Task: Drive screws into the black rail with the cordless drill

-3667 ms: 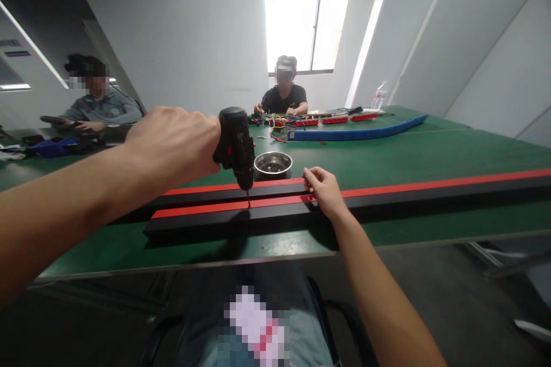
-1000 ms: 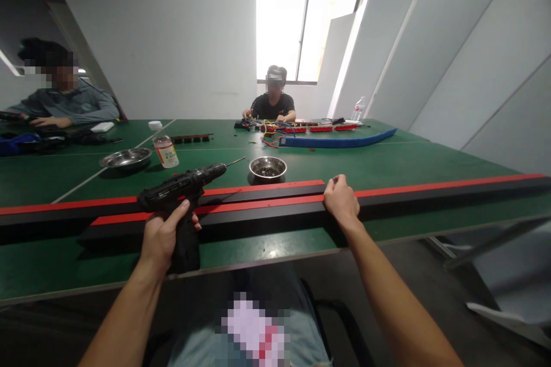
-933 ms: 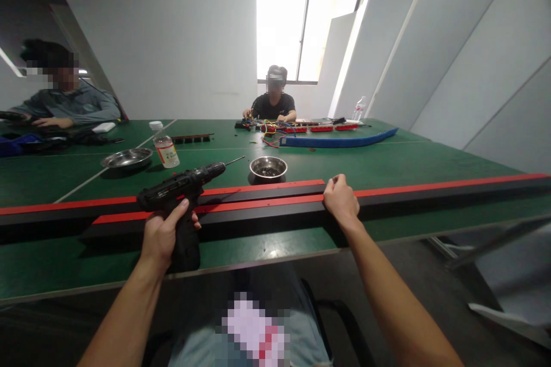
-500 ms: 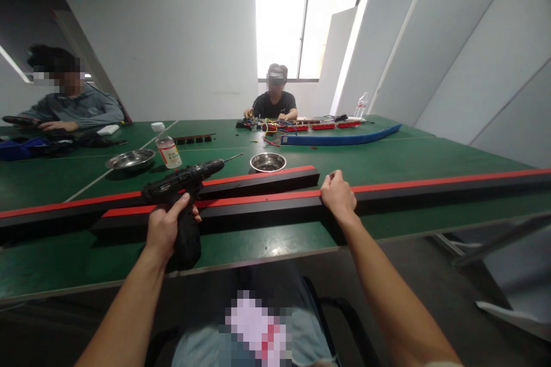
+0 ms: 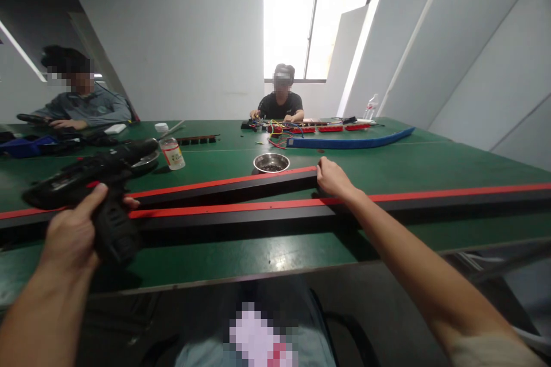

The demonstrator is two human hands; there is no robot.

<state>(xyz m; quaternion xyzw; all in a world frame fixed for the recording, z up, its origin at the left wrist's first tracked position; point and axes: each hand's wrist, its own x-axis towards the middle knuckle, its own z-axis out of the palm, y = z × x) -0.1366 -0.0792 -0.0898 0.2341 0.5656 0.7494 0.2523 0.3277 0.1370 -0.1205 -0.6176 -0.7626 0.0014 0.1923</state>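
Note:
My left hand (image 5: 77,229) is wrapped round the grip of a black cordless drill (image 5: 92,175), held over the left part of the table. A long thin bit points up and to the right from it, slightly blurred. My right hand (image 5: 333,176) is closed at the right end of the rear bar (image 5: 241,186), a long black bar with a red top face; its fingertips are partly hidden. In front lies a second black bar with a red top (image 5: 267,221), running past the right edge of view. The drill hides part of both bars.
Behind the bars stands a metal bowl (image 5: 271,164) of small dark pieces. A plastic bottle (image 5: 173,152) stands to its left, partly before a metal dish (image 5: 145,163). Farther back lie a curved blue strip (image 5: 353,140) and wired red parts (image 5: 331,128). Two people sit across the table.
My left hand has carried the drill left and closer to me. My right hand has moved from above the front bar to the end of the rear bar. The view has shifted slightly.

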